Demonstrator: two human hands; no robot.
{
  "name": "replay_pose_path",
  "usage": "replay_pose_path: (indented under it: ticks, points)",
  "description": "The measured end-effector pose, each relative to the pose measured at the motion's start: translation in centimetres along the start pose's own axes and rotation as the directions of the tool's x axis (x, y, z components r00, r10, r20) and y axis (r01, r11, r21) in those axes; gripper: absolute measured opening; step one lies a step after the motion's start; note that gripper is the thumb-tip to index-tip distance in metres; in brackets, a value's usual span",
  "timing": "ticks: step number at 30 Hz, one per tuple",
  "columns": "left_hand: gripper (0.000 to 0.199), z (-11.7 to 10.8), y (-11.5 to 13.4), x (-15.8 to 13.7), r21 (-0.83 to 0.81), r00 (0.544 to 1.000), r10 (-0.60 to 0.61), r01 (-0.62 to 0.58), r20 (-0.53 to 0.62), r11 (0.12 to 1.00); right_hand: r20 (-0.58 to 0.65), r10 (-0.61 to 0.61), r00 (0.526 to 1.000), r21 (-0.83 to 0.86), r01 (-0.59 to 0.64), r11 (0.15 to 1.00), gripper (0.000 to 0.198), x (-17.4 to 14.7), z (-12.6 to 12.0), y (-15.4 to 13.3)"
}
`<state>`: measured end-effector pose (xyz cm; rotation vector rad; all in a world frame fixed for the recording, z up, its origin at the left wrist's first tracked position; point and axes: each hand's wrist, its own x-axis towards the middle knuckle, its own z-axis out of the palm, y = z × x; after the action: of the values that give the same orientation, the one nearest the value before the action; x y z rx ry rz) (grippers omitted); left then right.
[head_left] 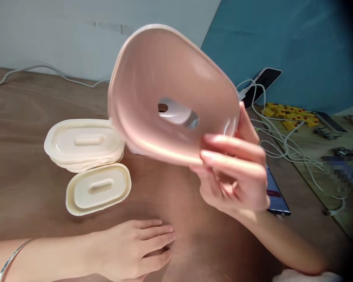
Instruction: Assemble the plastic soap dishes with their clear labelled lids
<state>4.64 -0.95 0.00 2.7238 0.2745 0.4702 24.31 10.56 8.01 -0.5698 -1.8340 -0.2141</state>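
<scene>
While the table [170, 192] spreads below, the pink bowl [164, 66] is up in the air, tilted, its rim clamped in the right hand's [235, 172] grip. A lid stack [64, 141] sits left of it; the left hand [135, 246] lies palm-down, holding nothing, near a single lid [98, 190]. Inspection seems the step; the next move calls for a steady pinch.

From my remote seat I'd call this an indoor workshop corner, though it could be a home: a brown wood-grain tabletop [164, 196] against a plain white wall [61, 35], stacked cream oval plastic trays [84, 143], a glossy pink plastic shell [164, 66], tangled white cables [287, 153], yellow red-dotted blocks [292, 116].
</scene>
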Motion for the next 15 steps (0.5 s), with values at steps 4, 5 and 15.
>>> replay_pose_path:
  ticks: [4,5,15]
  points:
    - [0.023,0.8,0.7,0.3,0.059,0.978,0.031,-0.019,-0.207,0.998,0.148,-0.019,0.989,0.045,0.013,0.999,0.013,-3.8,-2.1,-2.9]
    - [0.019,0.8,0.9,0.4,0.062,0.966,0.006,0.010,-0.259,0.998,0.206,-0.031,0.978,0.070,0.017,0.997,0.015,-4.9,-2.5,-3.4]
    - [0.021,0.7,0.8,1.1,-0.041,0.989,-0.022,0.016,-0.145,0.999,0.504,0.072,0.860,0.094,-0.138,0.986,0.011,-10.2,-2.7,-4.2]
